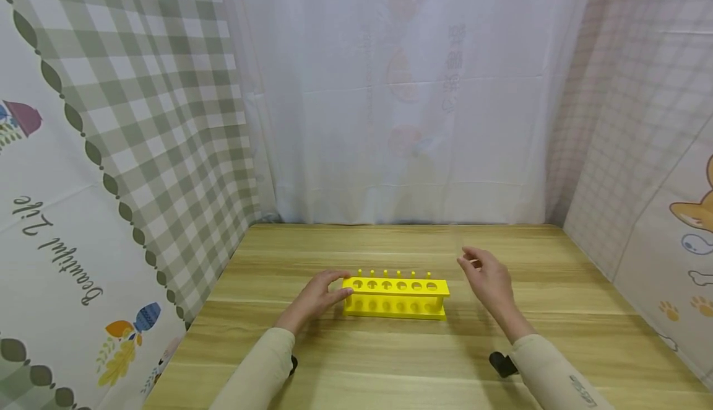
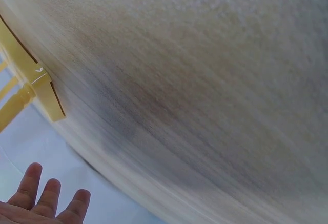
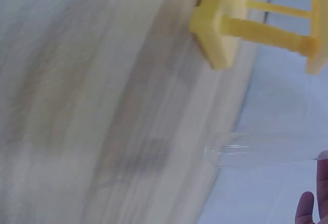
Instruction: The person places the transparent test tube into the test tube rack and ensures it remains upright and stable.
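There is one yellow rack (image 1: 395, 293), with six round holes (image 1: 401, 286) and six upright pegs (image 1: 385, 273), and one clear tube (image 3: 266, 150). One left grip (image 1: 319, 296) and one right grip (image 1: 490, 279) make two, over one table (image 1: 379, 366).

Your yellow rack (image 1: 394, 293) stands upright on the wooden table (image 1: 390, 360), six round holes in a row along its top plate, a row of short pegs behind. Your left hand (image 1: 314, 298) grips its left end. Your clear, round-ended tube (image 3: 261, 148), in your right hand (image 1: 490, 280), points its rounded end downward, apart from the rack's right end.
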Action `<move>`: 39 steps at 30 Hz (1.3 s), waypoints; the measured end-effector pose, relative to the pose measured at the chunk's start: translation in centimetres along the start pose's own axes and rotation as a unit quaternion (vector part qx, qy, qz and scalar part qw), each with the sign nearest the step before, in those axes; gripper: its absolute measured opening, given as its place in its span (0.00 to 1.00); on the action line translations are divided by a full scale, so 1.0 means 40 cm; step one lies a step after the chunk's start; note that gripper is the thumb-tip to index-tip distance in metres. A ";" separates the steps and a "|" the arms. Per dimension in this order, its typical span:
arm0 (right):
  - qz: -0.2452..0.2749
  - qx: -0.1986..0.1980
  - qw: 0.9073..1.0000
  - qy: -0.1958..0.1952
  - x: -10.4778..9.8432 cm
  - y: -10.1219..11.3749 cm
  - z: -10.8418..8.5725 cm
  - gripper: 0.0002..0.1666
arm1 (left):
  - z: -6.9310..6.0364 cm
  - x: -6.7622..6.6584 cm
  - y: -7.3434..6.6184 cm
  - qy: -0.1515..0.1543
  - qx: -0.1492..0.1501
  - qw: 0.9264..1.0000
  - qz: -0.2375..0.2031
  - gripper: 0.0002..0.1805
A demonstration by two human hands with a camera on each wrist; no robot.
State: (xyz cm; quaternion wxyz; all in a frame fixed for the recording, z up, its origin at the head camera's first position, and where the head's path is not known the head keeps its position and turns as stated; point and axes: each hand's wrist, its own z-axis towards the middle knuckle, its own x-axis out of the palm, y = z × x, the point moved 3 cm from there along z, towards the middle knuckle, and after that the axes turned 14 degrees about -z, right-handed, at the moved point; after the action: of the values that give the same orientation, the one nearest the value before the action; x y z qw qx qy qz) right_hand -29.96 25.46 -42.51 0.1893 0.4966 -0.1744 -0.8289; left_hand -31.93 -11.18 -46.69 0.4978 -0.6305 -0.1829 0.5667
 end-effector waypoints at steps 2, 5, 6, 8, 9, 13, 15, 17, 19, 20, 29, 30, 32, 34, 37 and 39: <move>0.006 -0.005 1.000 -0.028 -0.006 0.006 0.003 0.22 | 0.001 0.000 -0.001 0.001 0.002 1.000 -0.002 0.25; 0.012 -0.007 0.999 -0.052 -0.014 0.015 0.005 0.21 | 0.001 -0.001 -0.003 0.002 0.006 1.000 -0.006 0.25; 0.014 -0.006 0.998 -0.055 -0.016 0.018 0.006 0.21 | 0.001 -0.002 -0.003 0.002 0.006 1.000 -0.007 0.25; 0.019 0.000 0.998 -0.058 -0.018 0.023 0.007 0.22 | 0.000 -0.001 -0.004 0.002 0.006 1.000 -0.007 0.25; 0.022 0.003 0.998 -0.060 -0.020 0.026 0.007 0.22 | 0.000 -0.001 -0.005 0.003 0.007 1.000 -0.007 0.25; 0.038 0.017 0.996 -0.074 -0.027 0.035 0.006 0.21 | -0.001 0.000 -0.005 0.003 0.004 1.000 -0.008 0.25; 0.046 0.022 0.995 -0.087 -0.033 0.040 0.006 0.20 | -0.001 0.000 -0.005 0.004 0.004 1.000 -0.008 0.25; 0.053 0.023 0.993 -0.101 -0.040 0.047 0.008 0.19 | -0.001 0.000 -0.005 0.003 0.004 1.000 -0.009 0.25; 0.057 0.018 0.992 -0.112 -0.046 0.054 0.011 0.18 | -0.002 0.000 -0.006 0.003 0.007 1.000 -0.010 0.25; 0.061 0.014 0.991 -0.117 -0.049 0.059 0.012 0.18 | -0.002 0.000 -0.006 0.003 0.008 1.000 -0.012 0.26; 0.089 -0.011 0.987 -0.136 -0.061 0.106 0.017 0.17 | -0.006 0.000 -0.005 0.003 0.013 1.000 -0.020 0.27; 0.092 -0.009 0.986 -0.135 -0.062 0.109 0.017 0.17 | -0.006 0.000 -0.005 0.003 0.013 1.000 -0.019 0.26; 0.097 -0.004 0.986 -0.133 -0.064 0.116 0.016 0.17 | -0.006 0.000 -0.003 0.003 0.013 1.000 -0.018 0.26; 0.107 0.000 0.986 -0.132 -0.065 0.121 0.015 0.18 | -0.005 0.001 -0.001 0.004 0.013 1.000 -0.018 0.26; 0.122 0.000 0.984 -0.126 -0.069 0.133 0.013 0.18 | -0.005 0.001 0.000 0.004 0.011 1.000 -0.021 0.26; 0.131 -0.001 0.984 -0.122 -0.069 0.140 0.014 0.17 | -0.005 0.001 0.000 0.004 0.010 1.000 -0.021 0.26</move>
State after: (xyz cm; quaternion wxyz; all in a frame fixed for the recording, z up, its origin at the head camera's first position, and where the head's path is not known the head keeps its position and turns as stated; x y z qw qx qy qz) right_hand -28.46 21.98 -37.50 0.2743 0.3647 -0.2593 -0.8512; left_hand -31.76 -11.25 -46.74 0.5162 -0.6241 -0.1886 0.5554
